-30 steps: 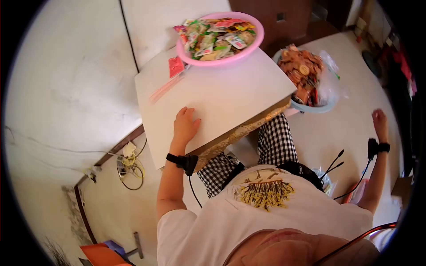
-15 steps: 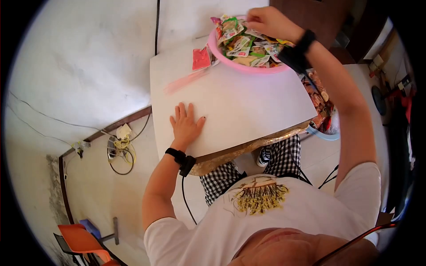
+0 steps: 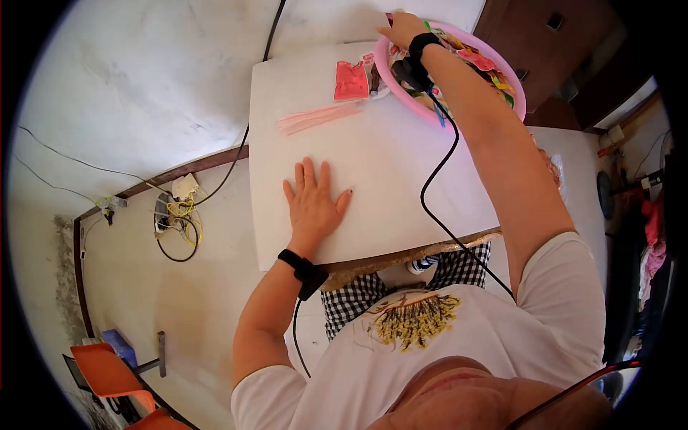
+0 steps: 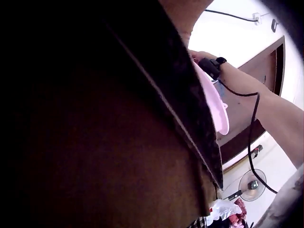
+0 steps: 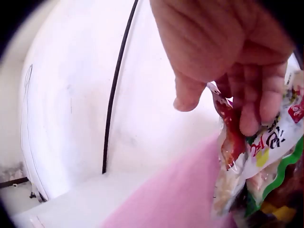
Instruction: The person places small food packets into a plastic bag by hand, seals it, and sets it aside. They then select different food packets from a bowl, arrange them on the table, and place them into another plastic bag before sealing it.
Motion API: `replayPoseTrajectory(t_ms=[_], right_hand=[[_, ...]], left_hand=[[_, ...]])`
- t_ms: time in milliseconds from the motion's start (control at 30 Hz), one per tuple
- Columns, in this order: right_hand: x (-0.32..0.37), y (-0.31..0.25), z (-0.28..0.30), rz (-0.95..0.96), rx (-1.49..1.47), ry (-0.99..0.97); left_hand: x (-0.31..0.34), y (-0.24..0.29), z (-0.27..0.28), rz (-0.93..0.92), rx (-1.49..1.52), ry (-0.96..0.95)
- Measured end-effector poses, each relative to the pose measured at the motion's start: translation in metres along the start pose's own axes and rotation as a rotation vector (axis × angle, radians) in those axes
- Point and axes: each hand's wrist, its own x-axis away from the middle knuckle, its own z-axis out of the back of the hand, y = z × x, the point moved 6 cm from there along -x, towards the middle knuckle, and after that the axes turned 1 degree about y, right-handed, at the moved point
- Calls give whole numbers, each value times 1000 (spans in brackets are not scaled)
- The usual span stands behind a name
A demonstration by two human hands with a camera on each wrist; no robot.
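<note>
My left hand [image 3: 315,208] lies flat on the white tabletop [image 3: 401,186], fingers spread. At the far side my right hand [image 3: 403,30] reaches over the left rim of a pink basin [image 3: 517,86] filled with snack packets. In the right wrist view its bent fingers [image 5: 249,118] rest on a clear-and-white snack packet [image 5: 266,152] with printed characters, and the thumb stands apart from them. Red-brown food shows through the clear part of the packet. The left wrist view shows mostly the dark underside of the table, with the left hand's fingers out of sight.
A flat red packet [image 3: 351,80] and pale pink strips [image 3: 319,118] lie left of the basin. A black cable [image 3: 426,190] hangs from the right wrist across the table. Cables and a power strip [image 3: 179,215] lie on the floor by the wall. An orange chair [image 3: 107,369] stands lower left.
From down at the right side, the right hand has come up to the basin, then moved across the packets to its left rim. The left hand has flattened and spread on the table.
</note>
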Motion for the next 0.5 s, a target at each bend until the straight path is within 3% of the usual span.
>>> replayPoseTrajectory(t_ms=[133, 233, 333, 467, 500], right_hand=[[-14, 19, -3, -5, 48, 97], [0, 31, 23, -172, -272, -86], [3, 51, 44, -89, -537, 15], [48, 45, 83, -182, -835, -24], [57, 40, 84, -127, -886, -34]], left_hand=[[-1, 4, 10, 23, 15, -28], [0, 4, 10, 15, 29, -15], [0, 8, 15, 4, 33, 0], [3, 6, 14, -27, 14, 46], [4, 7, 15, -38, 5, 58]])
